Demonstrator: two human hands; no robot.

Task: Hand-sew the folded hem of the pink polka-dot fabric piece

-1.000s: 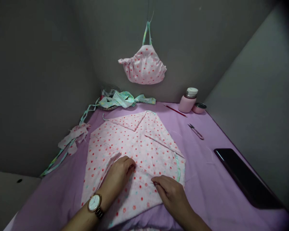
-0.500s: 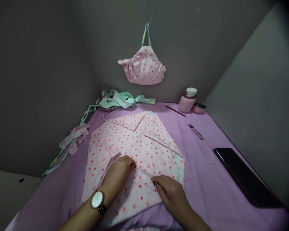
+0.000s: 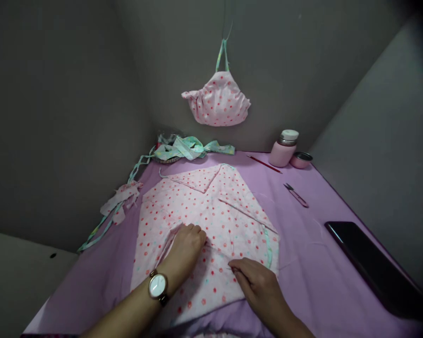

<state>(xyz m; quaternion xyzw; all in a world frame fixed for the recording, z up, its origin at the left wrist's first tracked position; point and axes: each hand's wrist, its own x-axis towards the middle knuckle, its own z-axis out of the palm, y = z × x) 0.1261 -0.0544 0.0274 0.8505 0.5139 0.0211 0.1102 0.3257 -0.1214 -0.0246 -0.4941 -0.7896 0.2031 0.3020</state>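
Pink cotton fabric [image 3: 176, 202] with red dots lies spread on the purple cloth, with stitched folds and a strip of mint-green binding near its right edge. My left hand [image 3: 186, 246], with a watch [image 3: 158, 285] on the wrist, is closed on a raised fold in the fabric's lower middle. To the right, my right hand [image 3: 255, 279] pinches a thin sewing needle [image 3: 229, 267], of which only a short tip shows. The stretch of fabric between both hands is drawn into a ridge. My left fingertips are mostly hidden behind the knuckles.
Small scissors [image 3: 296, 195], a red pencil [image 3: 264, 164], a pink jar [image 3: 282, 152] and its cup-like lid [image 3: 301, 160] lie at the back right. A black phone [image 3: 370, 267] rests along the right edge. Green fabric strips [image 3: 188, 148] sit behind; a dotted piece [image 3: 220, 103] hangs above.
The whole view has shifted slightly, so everything appears farther right. My left hand has curled a little more over the fabric. The right hand keeps its pinch.
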